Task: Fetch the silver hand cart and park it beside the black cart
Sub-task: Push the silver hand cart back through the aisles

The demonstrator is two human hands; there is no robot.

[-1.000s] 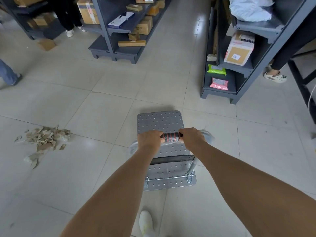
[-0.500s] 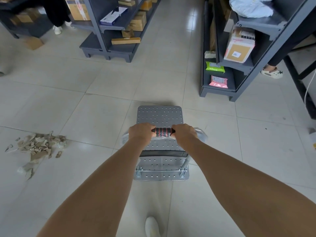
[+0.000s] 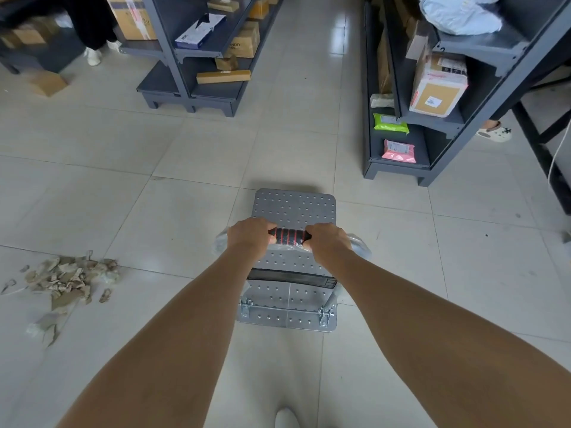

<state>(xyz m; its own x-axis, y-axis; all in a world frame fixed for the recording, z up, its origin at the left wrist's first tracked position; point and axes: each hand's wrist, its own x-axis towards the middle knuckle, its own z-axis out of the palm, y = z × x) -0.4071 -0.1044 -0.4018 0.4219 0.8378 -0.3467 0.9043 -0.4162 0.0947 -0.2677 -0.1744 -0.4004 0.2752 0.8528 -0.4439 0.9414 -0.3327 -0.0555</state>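
We are gripping handle (image 3: pixel 289 236) of silver hand cart (image 3: pixel 293 208): left hand (image 3: pixel 251 239), right hand (image 3: pixel 329 244), fingers (image 3: pixel 266 227) curled round it. We are aiming mid-frame, dodging shelf (image 3: pixel 398 168) at right. Black cart not showing.

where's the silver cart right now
Head view, centre: the cart stands on the tiled floor, with the cardboard scraps to its left and the dark shelf holding a pink packet ahead on its right.
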